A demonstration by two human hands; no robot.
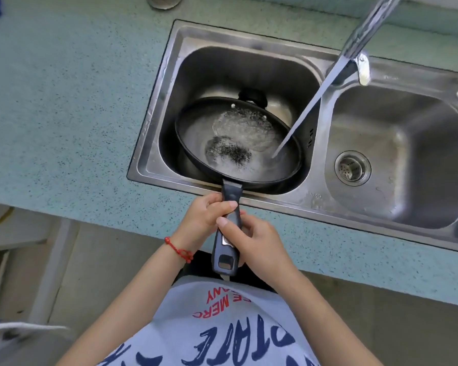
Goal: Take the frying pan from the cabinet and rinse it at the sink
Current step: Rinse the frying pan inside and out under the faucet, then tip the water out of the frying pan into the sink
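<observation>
The frying pan (238, 143) hung over the left basin of the double sink (320, 204), at the centre of the frame, its dark handle reaching down toward the person. Both hands gripped that handle: the left hand (204, 220) higher up, fingers curled round it just below the pan, and the right hand (259, 241) lower, fingers wrapped round the middle. A stream of water (310, 101) from the faucet (365, 30) at upper right struck the pan's right side, foaming inside. The blue-green speckled table (64, 114) surrounded the sink.
</observation>
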